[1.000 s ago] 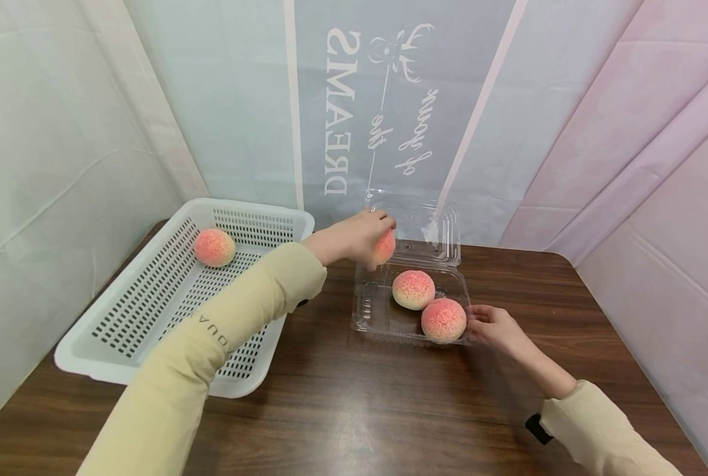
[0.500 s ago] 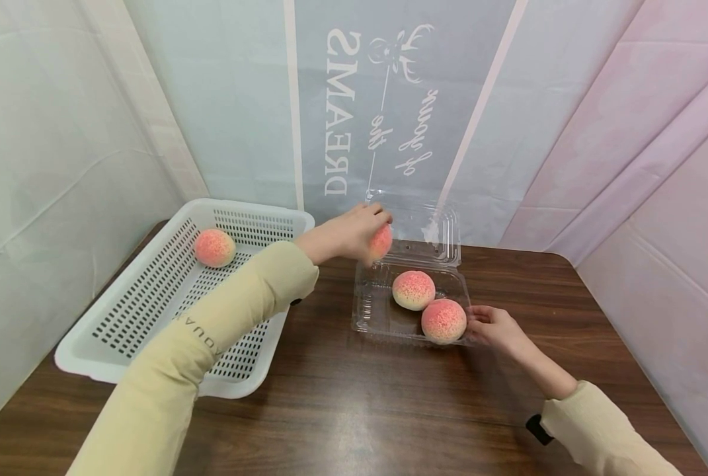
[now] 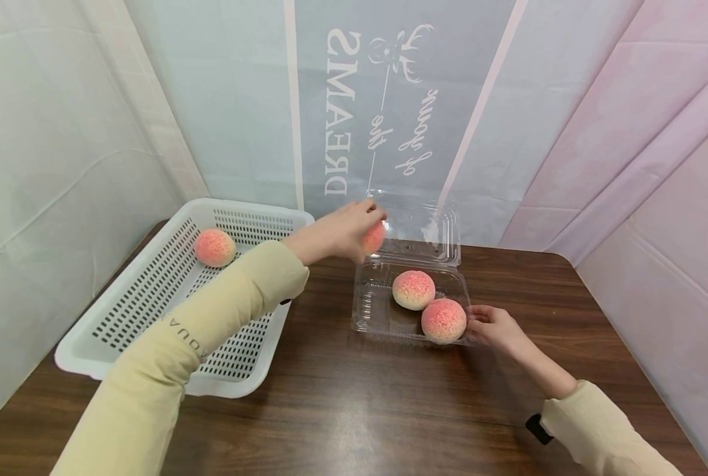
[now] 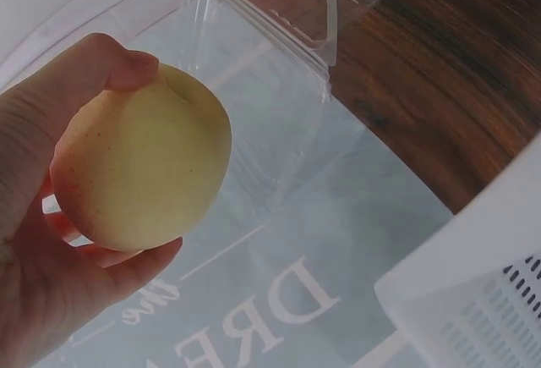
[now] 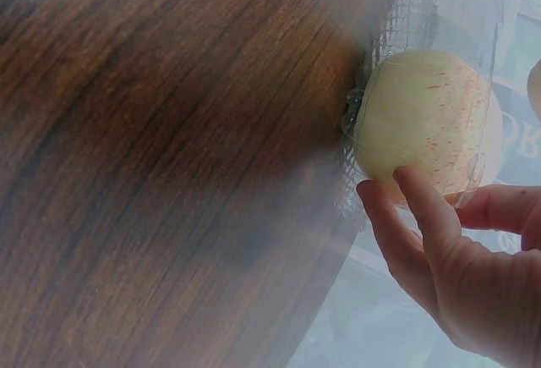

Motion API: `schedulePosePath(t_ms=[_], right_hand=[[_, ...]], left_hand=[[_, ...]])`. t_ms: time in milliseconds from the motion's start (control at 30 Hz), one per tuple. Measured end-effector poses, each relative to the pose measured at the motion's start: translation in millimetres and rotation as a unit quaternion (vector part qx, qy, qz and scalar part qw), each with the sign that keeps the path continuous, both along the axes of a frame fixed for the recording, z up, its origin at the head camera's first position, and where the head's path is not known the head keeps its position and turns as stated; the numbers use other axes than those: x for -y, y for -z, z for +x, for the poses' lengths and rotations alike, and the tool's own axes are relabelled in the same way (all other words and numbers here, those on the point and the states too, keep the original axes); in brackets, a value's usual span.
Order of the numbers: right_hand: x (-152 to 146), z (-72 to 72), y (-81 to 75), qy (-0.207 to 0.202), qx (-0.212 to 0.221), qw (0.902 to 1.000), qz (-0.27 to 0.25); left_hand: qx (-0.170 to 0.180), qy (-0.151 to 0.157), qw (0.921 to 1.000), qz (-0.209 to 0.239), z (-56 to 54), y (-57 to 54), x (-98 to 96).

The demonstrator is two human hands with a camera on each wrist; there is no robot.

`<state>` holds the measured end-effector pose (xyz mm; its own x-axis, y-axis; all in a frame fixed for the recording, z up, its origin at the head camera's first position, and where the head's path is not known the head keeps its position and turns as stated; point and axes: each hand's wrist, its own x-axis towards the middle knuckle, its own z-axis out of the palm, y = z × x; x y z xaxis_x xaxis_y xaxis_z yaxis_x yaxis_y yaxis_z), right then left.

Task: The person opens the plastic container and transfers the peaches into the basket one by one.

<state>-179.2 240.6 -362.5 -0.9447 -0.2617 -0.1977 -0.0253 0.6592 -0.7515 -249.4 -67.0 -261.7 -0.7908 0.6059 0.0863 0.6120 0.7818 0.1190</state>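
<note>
My left hand [image 3: 343, 231] grips a peach [image 3: 374, 238], its thumb and fingers curled round the sides. The left wrist view shows the pale yellow underside of that peach [image 4: 152, 161], held up in the air. Below and to the right stands a clear plastic clamshell box [image 3: 370, 316], lid raised at the back. Two pink-and-yellow peaches lie in it, one near the middle [image 3: 414, 289] and one at the front right corner [image 3: 443, 321]. My right hand [image 3: 496, 327] pinches the box's right wall, fingers outside, beside the corner peach [image 5: 427, 123].
A white slotted plastic basket [image 3: 264, 380] stands on the left of the dark wood table [image 3: 354, 410], with one peach [image 3: 215, 248] near its back left. A printed cloth backdrop [image 3: 240, 99] rises behind the table, and pale cloth hangs at both sides.
My left hand has carried the peach a little left and slightly up, away from over the box toward the basket. The right hand and the box have stayed put.
</note>
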Motion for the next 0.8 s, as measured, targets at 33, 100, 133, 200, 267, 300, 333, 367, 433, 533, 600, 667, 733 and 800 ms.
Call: schedulePosePath(t_ms=[33, 100, 133, 200, 267, 300, 333, 367, 433, 533, 600, 667, 733, 800], right_hand=[[0, 0.1, 0.2, 0.001, 0.0, 1.0, -0.001], [0, -0.1, 0.5, 0.002, 0.001, 1.0, -0.003], [0, -0.1, 0.6, 0.002, 0.002, 1.0, -0.003], [-1, -0.6, 1.1, 0.004, 0.005, 1.0, -0.005], [-1, -1.2, 1.6, 0.005, 0.008, 0.9999, -0.007], [-1, -1.4, 1.8, 0.006, 0.009, 0.9999, -0.008], [-1, -1.8, 1.9, 0.005, 0.01, 0.9999, -0.009], [-2, -2.1, 2.2, 0.005, 0.01, 0.9999, -0.009], [-2, -2.4, 2.4, 0.004, 0.009, 0.9999, -0.01], [-2, -2.3, 2.5, 0.003, 0.007, 0.9999, -0.012], [-2, -2.1, 2.4, 0.002, 0.007, 0.9999, -0.014], [-2, -1.7, 2.1, 0.001, 0.007, 0.9999, -0.015], [-1, -1.5, 1.8, 0.0, 0.006, 0.9999, -0.016], [-1, -1.2, 1.5, 0.0, 0.005, 0.9999, -0.016]], left_hand=[[-0.002, -0.001, 1.0, -0.003, 0.2, -0.1, 0.5], [-0.008, -0.002, 0.9999, -0.009, 0.9, -0.3, 1.5], [-0.013, -0.002, 0.9998, -0.012, 1.5, -0.4, 2.1], [-0.023, 0.0, 0.9995, -0.02, 2.4, -0.3, 3.4], [-0.032, 0.001, 0.9991, -0.027, 3.0, -0.3, 4.4], [-0.038, 0.003, 0.9988, -0.031, 3.3, -0.3, 4.9], [-0.043, 0.004, 0.9985, -0.034, 3.4, -0.4, 5.3], [-0.048, 0.005, 0.9982, -0.037, 3.6, -0.5, 5.8], [-0.056, 0.007, 0.9975, -0.041, 4.0, -0.9, 6.6], [-0.066, 0.009, 0.9968, -0.045, 4.9, -1.3, 8.0], [-0.071, 0.009, 0.9962, -0.048, 5.4, -1.6, 9.2], [-0.078, 0.011, 0.9956, -0.052, 5.4, -1.8, 10.5], [-0.084, 0.01, 0.9948, -0.056, 5.4, -2.0, 11.9], [-0.089, 0.009, 0.9941, -0.061, 5.4, -2.5, 13.5]])
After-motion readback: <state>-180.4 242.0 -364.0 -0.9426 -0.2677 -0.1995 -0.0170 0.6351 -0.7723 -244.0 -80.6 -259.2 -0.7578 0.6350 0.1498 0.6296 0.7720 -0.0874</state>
